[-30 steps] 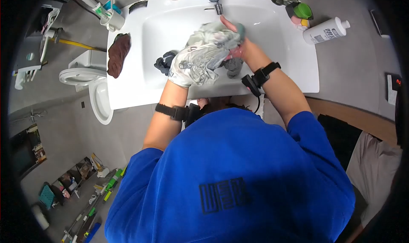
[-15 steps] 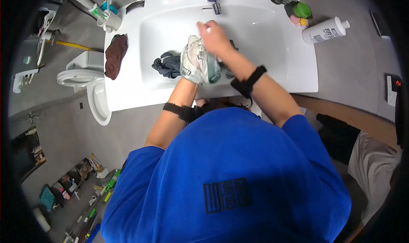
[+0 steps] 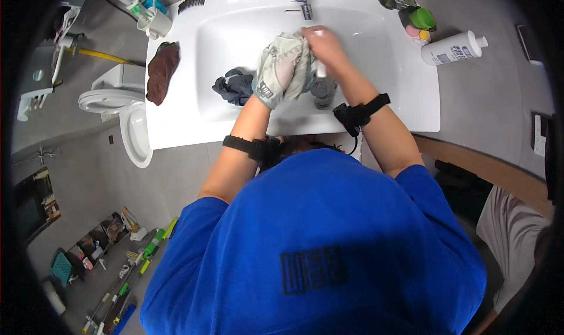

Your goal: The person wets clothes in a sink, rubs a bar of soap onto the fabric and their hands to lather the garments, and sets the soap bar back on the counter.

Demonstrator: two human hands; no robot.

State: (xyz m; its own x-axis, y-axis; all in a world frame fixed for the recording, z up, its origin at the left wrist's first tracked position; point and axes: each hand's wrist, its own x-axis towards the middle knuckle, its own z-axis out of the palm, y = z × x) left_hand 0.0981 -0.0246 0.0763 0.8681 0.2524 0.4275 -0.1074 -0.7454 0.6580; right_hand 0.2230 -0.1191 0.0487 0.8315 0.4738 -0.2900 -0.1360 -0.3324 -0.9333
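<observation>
Over the white sink basin (image 3: 235, 41), a pale patterned cloth (image 3: 275, 67) is draped around my left hand (image 3: 285, 70), whose fingers are hidden inside the fabric. My right hand (image 3: 326, 48) is closed at the cloth's upper right side, with a small white object (image 3: 321, 68) in or against it; the fingers are blurred. A dark grey cloth (image 3: 235, 88) lies in the basin to the left. Another grey cloth (image 3: 323, 91) sits in the basin below my right hand.
A brown cloth (image 3: 162, 73) lies on the sink's left rim. Behind the basin is the faucet (image 3: 306, 10). A cup (image 3: 155, 24) with toothpaste stands back left. On the right is a white bottle (image 3: 451, 49). Another person's light clothing (image 3: 511, 241) shows at the lower right.
My right hand has gone from open beside the cloth to closed near its upper edge. The pale cloth, spread wide earlier, is now bunched around my left hand.
</observation>
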